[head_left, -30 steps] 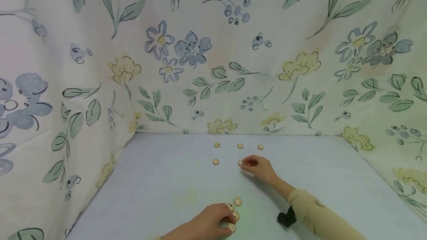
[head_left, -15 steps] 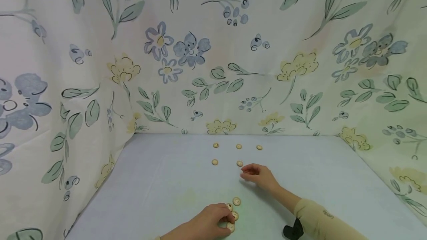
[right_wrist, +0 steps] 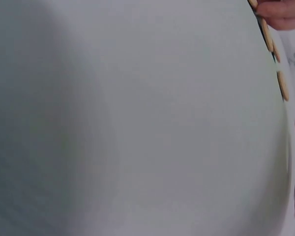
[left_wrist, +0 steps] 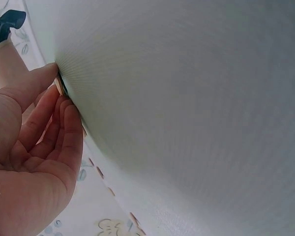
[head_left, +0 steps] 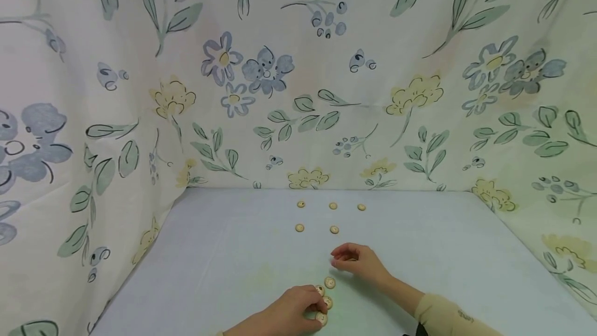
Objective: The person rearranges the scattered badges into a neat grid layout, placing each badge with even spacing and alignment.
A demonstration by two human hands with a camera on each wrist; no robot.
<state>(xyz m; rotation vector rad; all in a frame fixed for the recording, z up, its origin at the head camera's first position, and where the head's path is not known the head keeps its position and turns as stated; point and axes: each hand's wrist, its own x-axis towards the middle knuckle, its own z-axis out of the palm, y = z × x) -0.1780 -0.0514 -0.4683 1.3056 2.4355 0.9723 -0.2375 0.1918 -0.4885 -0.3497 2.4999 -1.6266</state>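
Currently, the left hand point(head_left: 295, 309) pinches one wooden disc point(head_left: 322, 319) on the counter point(head_left: 233, 258). The right hand point(head_left: 360, 263), its fingers point(head_left: 347, 247) relaxed, hovers near another disc point(head_left: 329, 282).

On the table point(head_left: 242, 258), five far discs point(head_left: 334, 229) lie in two rows behind four nearer discs point(head_left: 329, 282) by the left fingers point(head_left: 313, 295).

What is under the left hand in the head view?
Three round discs show partly past the left hand; their covered parts, and anything fully beneath it, cannot be seen there.
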